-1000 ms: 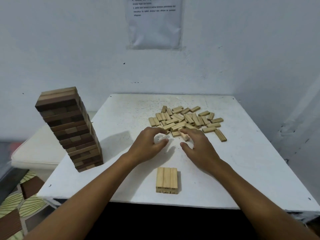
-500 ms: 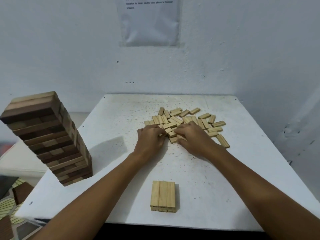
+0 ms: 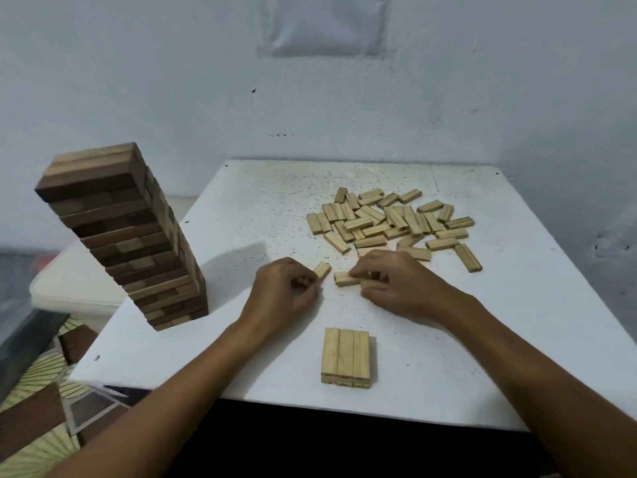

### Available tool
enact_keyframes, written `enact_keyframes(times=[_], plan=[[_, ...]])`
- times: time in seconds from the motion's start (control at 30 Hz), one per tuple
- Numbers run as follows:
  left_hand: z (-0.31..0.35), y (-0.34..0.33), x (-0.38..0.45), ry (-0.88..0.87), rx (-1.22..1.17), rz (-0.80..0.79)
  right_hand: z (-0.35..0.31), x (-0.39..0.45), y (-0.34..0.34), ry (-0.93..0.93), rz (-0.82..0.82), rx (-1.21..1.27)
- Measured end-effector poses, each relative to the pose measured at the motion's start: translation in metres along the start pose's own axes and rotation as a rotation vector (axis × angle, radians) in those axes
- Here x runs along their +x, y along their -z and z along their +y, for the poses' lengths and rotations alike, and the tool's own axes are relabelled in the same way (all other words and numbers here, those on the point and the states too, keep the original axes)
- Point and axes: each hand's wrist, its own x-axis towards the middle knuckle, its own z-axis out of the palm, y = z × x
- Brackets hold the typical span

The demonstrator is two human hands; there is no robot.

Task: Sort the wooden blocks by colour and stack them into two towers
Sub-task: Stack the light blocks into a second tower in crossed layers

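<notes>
1. The left hand (image 3: 282, 291) pinches one pale block (image 3: 322, 270) in its curled fingertips; the block sticks out up and to the right of the knuckles, just above the white table (image 3: 241, 208).
2. The right hand (image 3: 396, 284) has its fingers curled over two more pale blocks (image 3: 344, 279) lying side by side on the tabletop; one block's left end shows beyond the fingertips, the other is mostly hidden under the hand.
3. Both hands sit close together, between the loose pile of pale blocks (image 3: 389, 222) behind them and the started pale stack (image 3: 346, 357) in front.
4. The stack shows three blocks laid side by side on top, with at least one layer beneath, near the table's front edge.
5. The dark tower (image 3: 124, 236) stands at the table's left side, well apart from the hands; its upper layers are lighter brown.
6. A sheet of paper (image 3: 325, 25) hangs on the wall behind.
7. Both forearms reach in from the bottom corners, palms down, wrists low over the table.
</notes>
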Motion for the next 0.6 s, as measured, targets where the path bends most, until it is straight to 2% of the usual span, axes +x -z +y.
enact_keyframes(times=[0.13, 0.27, 0.4, 0.6], plan=[[0.006, 0.007, -0.010, 0.061, -0.137, -0.093, -0.008, -0.001, -0.007, -0.011, 0.047, 0.100], [0.006, 0.014, -0.008, 0.016, -0.183, -0.213, -0.008, -0.005, -0.009, -0.102, 0.156, 0.084], [0.002, 0.014, -0.003, -0.104, -0.099, -0.169, -0.010, -0.006, -0.010, -0.161, 0.216, 0.021], [-0.001, 0.005, 0.001, -0.152, -0.002, -0.175, -0.013, 0.002, -0.013, -0.207, 0.251, -0.020]])
